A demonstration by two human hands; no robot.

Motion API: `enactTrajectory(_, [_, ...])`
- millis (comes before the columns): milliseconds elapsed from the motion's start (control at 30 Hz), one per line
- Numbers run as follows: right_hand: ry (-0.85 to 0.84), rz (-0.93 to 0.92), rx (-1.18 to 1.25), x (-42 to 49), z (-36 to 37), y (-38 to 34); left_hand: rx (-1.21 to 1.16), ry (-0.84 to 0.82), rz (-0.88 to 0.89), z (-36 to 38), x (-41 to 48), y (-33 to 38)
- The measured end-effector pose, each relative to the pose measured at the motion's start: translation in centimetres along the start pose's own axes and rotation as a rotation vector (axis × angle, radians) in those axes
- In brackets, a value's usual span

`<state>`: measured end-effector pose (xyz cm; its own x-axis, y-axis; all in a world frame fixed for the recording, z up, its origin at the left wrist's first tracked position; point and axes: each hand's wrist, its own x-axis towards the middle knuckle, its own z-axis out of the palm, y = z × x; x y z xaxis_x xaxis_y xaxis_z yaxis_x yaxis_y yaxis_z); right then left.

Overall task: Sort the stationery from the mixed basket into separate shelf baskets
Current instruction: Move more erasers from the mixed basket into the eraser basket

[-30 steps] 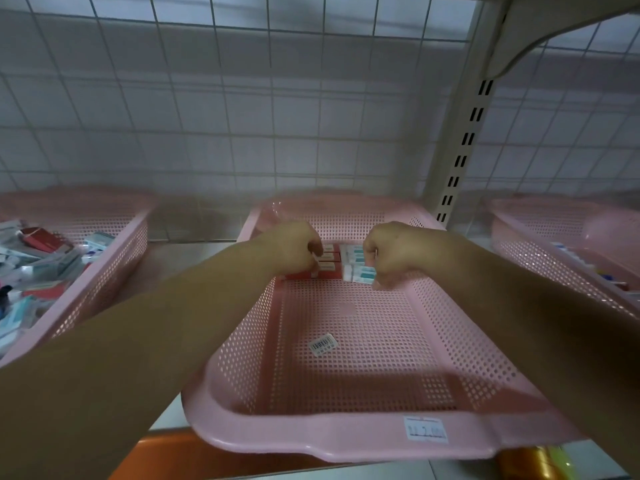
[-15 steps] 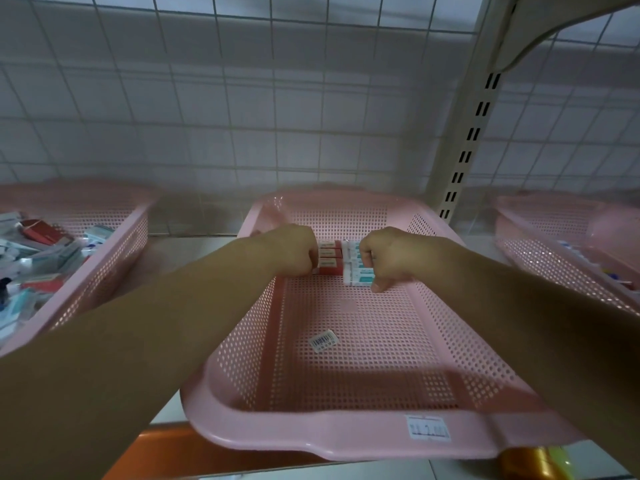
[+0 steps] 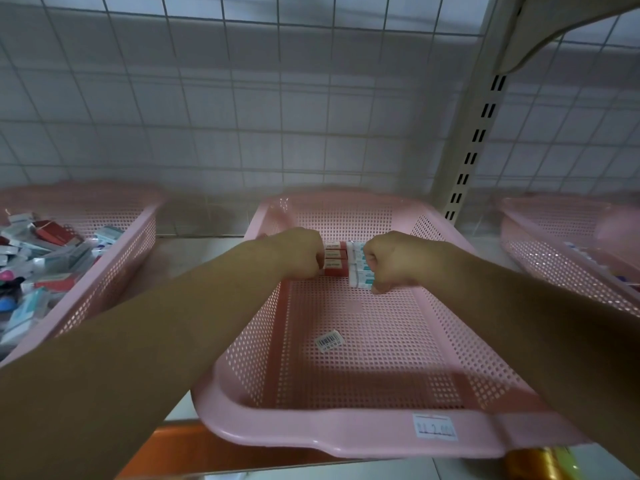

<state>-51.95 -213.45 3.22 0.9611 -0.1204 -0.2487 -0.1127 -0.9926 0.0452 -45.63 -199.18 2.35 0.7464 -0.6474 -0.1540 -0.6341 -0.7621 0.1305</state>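
Sorting appears barely begun: the middle basket [image 3: 346,434] holds only two short rows near its far wall, red boxes [image 3: 335,263] touching white-and-teal boxes [image 3: 358,268], while the mixed basket [image 3: 114,271] to its left is heaped with stationery (most of the work lies ahead, by this reading). The left hand [image 3: 298,254], curled, abuts the red boxes; whether it grips them cannot be told. The right hand [image 3: 391,261] curls round the white-and-teal boxes.

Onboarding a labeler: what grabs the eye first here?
The left grip holds red boxes and the right grip white-teal boxes, side by side near the far wall of the middle pink basket. The left basket is heaped with mixed stationery; a barcode sticker lies on the middle basket's floor.
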Motion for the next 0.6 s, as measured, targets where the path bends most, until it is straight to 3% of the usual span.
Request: enactTrajectory(600, [0.011,0.049,0.007,0.39,0.31,-0.23,0.029,0.012,0.016,0.24,-0.03,0.02])
